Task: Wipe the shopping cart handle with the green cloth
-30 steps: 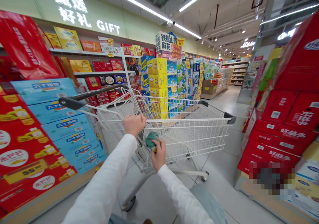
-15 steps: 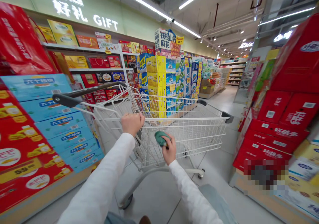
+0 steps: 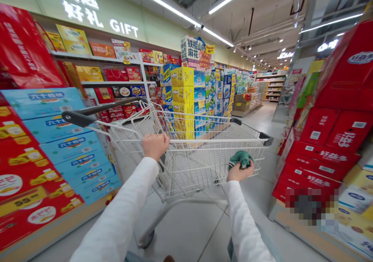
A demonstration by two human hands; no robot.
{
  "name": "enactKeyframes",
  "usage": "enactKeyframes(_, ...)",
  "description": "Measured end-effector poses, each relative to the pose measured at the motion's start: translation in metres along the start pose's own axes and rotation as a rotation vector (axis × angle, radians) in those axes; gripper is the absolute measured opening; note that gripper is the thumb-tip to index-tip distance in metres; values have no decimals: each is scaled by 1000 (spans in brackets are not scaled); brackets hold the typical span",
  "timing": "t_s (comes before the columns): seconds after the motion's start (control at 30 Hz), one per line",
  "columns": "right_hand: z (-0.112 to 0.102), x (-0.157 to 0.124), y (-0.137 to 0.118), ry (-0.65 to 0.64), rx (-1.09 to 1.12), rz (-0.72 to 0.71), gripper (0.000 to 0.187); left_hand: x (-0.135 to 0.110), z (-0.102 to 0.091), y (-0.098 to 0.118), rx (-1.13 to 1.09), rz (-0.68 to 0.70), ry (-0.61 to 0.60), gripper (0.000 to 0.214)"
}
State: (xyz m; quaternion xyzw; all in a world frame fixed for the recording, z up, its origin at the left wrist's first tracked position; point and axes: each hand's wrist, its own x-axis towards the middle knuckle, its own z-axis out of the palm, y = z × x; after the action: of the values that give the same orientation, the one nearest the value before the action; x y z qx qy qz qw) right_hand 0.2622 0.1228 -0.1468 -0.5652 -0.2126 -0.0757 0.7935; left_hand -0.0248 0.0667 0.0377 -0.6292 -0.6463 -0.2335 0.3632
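A white wire shopping cart point(image 3: 204, 153) stands in front of me in a store aisle, its black handle point(image 3: 96, 112) at the upper left. My left hand point(image 3: 155, 145) is closed round the top rail of the cart's near side. My right hand point(image 3: 239, 170) is closed on a green cloth point(image 3: 241, 159) and presses it against the wire side of the cart near its right end. Both arms wear white sleeves.
Stacked red and blue gift boxes point(image 3: 52, 145) line the left. A shelf wall point(image 3: 116, 75) under a GIFT sign runs behind them. Red cartons point(image 3: 329, 145) are stacked on the right. A tower of yellow and blue boxes point(image 3: 192, 95) stands ahead; the tiled aisle floor point(image 3: 262, 118) runs beyond.
My right hand has slid the green cloth along the cart's side from near the left hand to the right end. The left hand kept its grip on the rail.
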Motion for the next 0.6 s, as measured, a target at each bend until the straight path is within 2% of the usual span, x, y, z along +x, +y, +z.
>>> enactKeyframes(0.1, 5, -14, -2, -24, 7, 19, 47, 0, 0, 0, 6, 3, -10, 53)
enactKeyframes(0.37, 5, -86, -50, -308, 112, -139, 41, 0, 0, 1, 11, 0, -8, 52)
enactKeyframes(0.5, 0, -117, -56, -498, 150, -302, 44, 0, 1, 1, 17, 7, 10, 50)
enactKeyframes(0.6, -4, -138, -52, -667, 209, -508, 48, -1, 1, 1, 38, 18, 31, 50)
